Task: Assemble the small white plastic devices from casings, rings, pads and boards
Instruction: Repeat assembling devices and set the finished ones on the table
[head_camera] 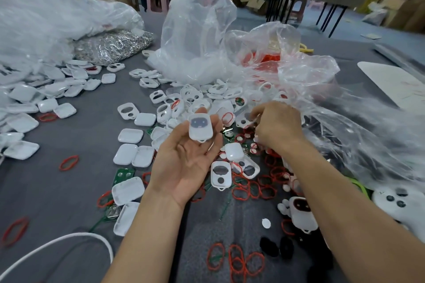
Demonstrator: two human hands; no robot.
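Note:
My left hand [184, 163] is palm up over the grey table and holds a white casing [199, 127] with a grey pad showing in its window; the fingertips curl round its edges. My right hand [276, 126] reaches palm down into the pile of small parts to the right, its fingers bent among white round pads [253, 146] and red rings [264, 190]. What it pinches, if anything, is hidden. White front casings with cut-outs [221, 175] lie just below the hands. Green boards [123, 176] lie to the left.
Clear plastic bags [197, 37] stand behind the pile, one holding red parts [271, 57]. White back shells [128, 190] are scattered left, with a silver bag of metal parts [112, 46]. A white cable [69, 239] curves at lower left. A finished device [301, 213] lies at right.

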